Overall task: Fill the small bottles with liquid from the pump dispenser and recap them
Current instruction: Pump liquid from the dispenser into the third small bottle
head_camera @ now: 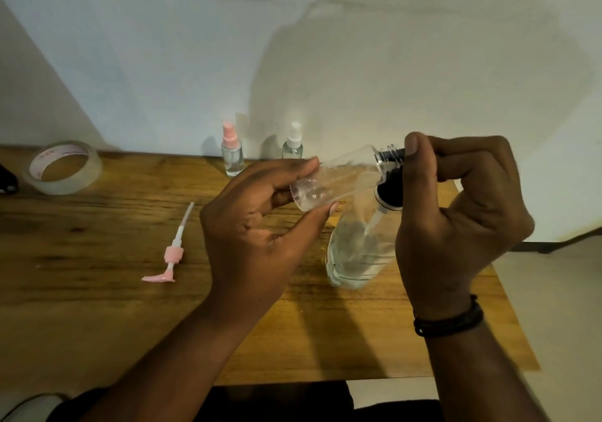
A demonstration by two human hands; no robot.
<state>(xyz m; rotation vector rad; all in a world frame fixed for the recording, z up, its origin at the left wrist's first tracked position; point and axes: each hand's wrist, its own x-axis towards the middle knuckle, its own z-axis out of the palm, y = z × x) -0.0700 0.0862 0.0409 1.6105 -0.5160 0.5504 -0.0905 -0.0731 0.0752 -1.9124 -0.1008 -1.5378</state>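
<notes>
Both hands hold the clear small bottle sideways between them.

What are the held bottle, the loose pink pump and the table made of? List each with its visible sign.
Held bottle: clear, glossy, probably plastic; the fingers show through it.
Pink pump: opaque, smooth plastic with a thin pale tube.
Table: wood or wood-look laminate, brown with streaky grain.

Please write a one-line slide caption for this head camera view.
Left hand tilts a clear small bottle to the black pump dispenser, worked by the right hand.
</notes>
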